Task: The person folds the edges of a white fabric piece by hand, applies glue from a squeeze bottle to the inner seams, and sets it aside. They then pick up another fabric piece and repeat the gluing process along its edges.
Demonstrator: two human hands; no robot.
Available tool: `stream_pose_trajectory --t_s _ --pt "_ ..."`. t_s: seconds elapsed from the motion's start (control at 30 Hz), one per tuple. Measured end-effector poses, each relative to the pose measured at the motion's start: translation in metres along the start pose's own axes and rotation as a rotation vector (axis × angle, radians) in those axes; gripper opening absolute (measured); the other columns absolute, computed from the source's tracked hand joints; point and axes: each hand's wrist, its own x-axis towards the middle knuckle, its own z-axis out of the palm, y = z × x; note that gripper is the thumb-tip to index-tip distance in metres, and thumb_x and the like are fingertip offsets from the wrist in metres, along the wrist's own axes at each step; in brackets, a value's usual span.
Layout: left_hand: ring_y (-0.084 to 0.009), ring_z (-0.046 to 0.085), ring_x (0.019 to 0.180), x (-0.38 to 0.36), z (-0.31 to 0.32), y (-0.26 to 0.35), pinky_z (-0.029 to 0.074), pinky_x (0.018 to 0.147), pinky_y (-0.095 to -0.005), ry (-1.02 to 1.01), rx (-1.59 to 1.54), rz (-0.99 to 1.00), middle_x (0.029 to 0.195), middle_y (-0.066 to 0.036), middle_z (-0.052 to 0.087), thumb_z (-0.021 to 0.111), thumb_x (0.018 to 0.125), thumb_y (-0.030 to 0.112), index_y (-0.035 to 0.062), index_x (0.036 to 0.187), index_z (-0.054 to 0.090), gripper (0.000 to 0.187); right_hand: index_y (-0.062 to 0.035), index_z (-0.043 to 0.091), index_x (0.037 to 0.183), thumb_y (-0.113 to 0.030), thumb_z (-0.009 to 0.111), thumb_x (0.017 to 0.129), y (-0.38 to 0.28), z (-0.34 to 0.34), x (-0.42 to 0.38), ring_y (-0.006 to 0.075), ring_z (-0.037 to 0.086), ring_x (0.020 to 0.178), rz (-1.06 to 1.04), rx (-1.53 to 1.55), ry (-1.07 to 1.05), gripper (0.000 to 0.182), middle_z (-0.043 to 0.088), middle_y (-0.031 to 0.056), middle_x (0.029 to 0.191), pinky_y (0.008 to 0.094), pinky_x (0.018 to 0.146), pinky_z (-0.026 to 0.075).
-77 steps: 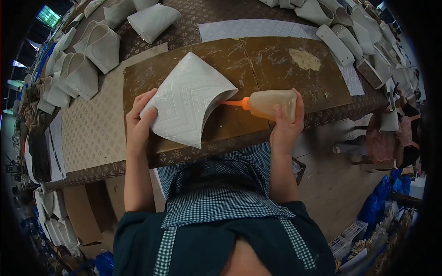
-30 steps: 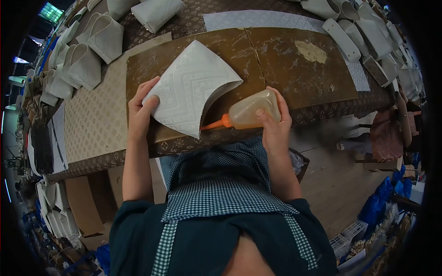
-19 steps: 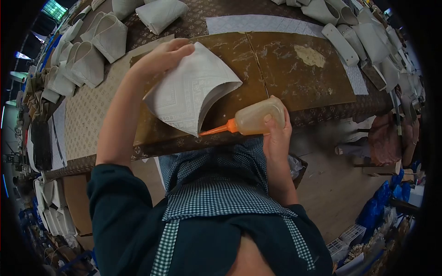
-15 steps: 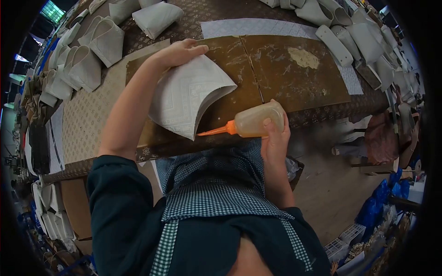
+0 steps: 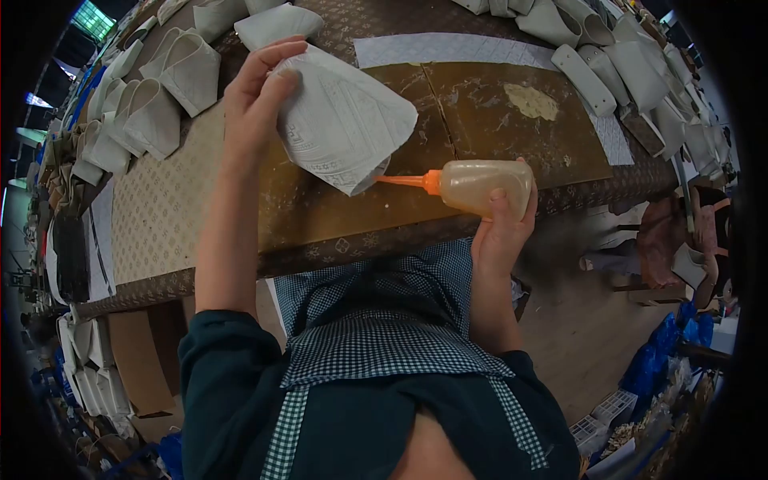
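Observation:
My left hand (image 5: 260, 92) pinches the upper left edge of a white embossed piece (image 5: 344, 116), fingers behind it and thumb on its face. The piece is held tilted above a brown, glue-marked board (image 5: 520, 136). In my right hand (image 5: 504, 220) is a squeeze bottle (image 5: 484, 186) of yellowish liquid, lying sideways. Its orange nozzle (image 5: 404, 181) points left, and the tip is at the lower corner of the white piece. Whether liquid is coming out cannot be seen.
Folded white pieces (image 5: 152, 112) stand at the left of the patterned table (image 5: 160, 232). More white pieces (image 5: 632, 64) are piled at the right. A quilted white strip (image 5: 456, 48) lies along the board's back edge. Blue bags (image 5: 660, 352) are on the floor at the right.
My left hand has shifted left and regripped the white piece, which is turned and higher. The bottle has moved right and up, its nozzle still at the lower corner.

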Motion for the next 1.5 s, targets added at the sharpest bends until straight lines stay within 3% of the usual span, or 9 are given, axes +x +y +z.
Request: stream_pose_trajectory --t_s 0.17,0.33,0.63,1.07,1.17,1.37,1.47,1.5 --pt "-0.0127 0.051 0.116 -0.008 0.005 -0.010 0.038 0.101 -0.0270 0.013 -0.096 -0.023 0.133 -0.008 0.057 0.055 0.092 0.014 0.0027 0.121 0.062 0.031 -0.0053 0.045 0.139 0.002 0.071 0.081 0.003 0.010 0.009 0.0168 0.051 0.116 -0.098 -0.206 0.011 0.064 0.051 0.0060 0.131 0.0317 0.101 0.044" --pt "-0.0123 0.053 0.114 -0.005 0.010 -0.012 0.039 0.098 -0.0255 0.020 -0.122 -0.056 0.131 -0.007 0.058 0.055 0.093 0.014 0.0027 0.122 0.061 0.032 -0.0058 0.048 0.137 -0.001 0.074 0.079 0.002 0.009 0.014 0.0169 0.052 0.115 -0.189 -0.515 -0.086 0.064 0.052 0.0066 0.130 0.0310 0.100 0.044" --pt "-0.0122 0.053 0.114 -0.005 0.012 -0.015 0.039 0.099 -0.0259 0.032 -0.104 -0.041 0.130 -0.007 0.059 0.056 0.094 0.015 0.0021 0.122 0.061 0.031 -0.0047 0.047 0.137 -0.003 0.074 0.080 0.004 0.006 0.012 0.0180 0.051 0.118 -0.274 -0.556 -0.099 0.064 0.051 0.0071 0.134 0.0319 0.101 0.044" --pt "-0.0151 0.052 0.118 -0.010 0.013 -0.016 0.038 0.102 -0.0281 0.032 -0.098 0.012 0.133 -0.013 0.057 0.057 0.092 0.011 0.0023 0.123 0.058 0.032 -0.0036 0.047 0.137 -0.002 0.073 0.081 0.012 -0.005 -0.005 0.0173 0.052 0.117 -0.093 -0.335 -0.056 0.062 0.051 0.0071 0.135 0.0310 0.101 0.043" --pt "-0.0143 0.054 0.113 -0.012 0.016 -0.016 0.041 0.098 -0.0279 0.024 -0.168 0.000 0.126 -0.011 0.060 0.061 0.088 0.010 0.0033 0.124 0.055 0.037 -0.0032 0.046 0.137 -0.001 0.072 0.081 0.014 -0.005 -0.009 0.0167 0.053 0.116 0.001 -0.230 -0.041 0.062 0.052 0.0071 0.132 0.0305 0.100 0.043" --pt "-0.0126 0.056 0.100 -0.011 0.021 0.018 0.044 0.092 -0.0284 -0.119 0.064 -0.140 0.117 -0.005 0.056 0.068 0.082 0.009 0.0024 0.125 0.052 0.046 -0.0025 0.045 0.137 -0.004 0.070 0.084 0.015 -0.010 -0.013 0.0171 0.055 0.114 0.198 0.099 0.030 0.059 0.054 0.0075 0.126 0.0327 0.100 0.046" --pt "-0.0152 0.055 0.109 -0.012 0.014 0.023 0.043 0.097 -0.0310 -0.128 0.150 -0.080 0.124 -0.008 0.053 0.066 0.083 0.009 0.0027 0.128 0.050 0.048 -0.0026 0.043 0.138 -0.007 0.070 0.085 0.009 -0.016 -0.007 0.0189 0.055 0.113 0.166 0.108 0.065 0.059 0.054 0.0081 0.125 0.0359 0.100 0.048" --pt "-0.0165 0.053 0.113 -0.014 0.012 0.023 0.042 0.099 -0.0321 -0.098 0.155 0.050 0.127 -0.009 0.052 0.066 0.083 0.009 0.0028 0.129 0.050 0.049 -0.0027 0.043 0.138 -0.008 0.070 0.085 0.007 -0.016 -0.005 0.0194 0.055 0.114 0.150 0.112 0.078 0.059 0.054 0.0084 0.125 0.0369 0.099 0.048"
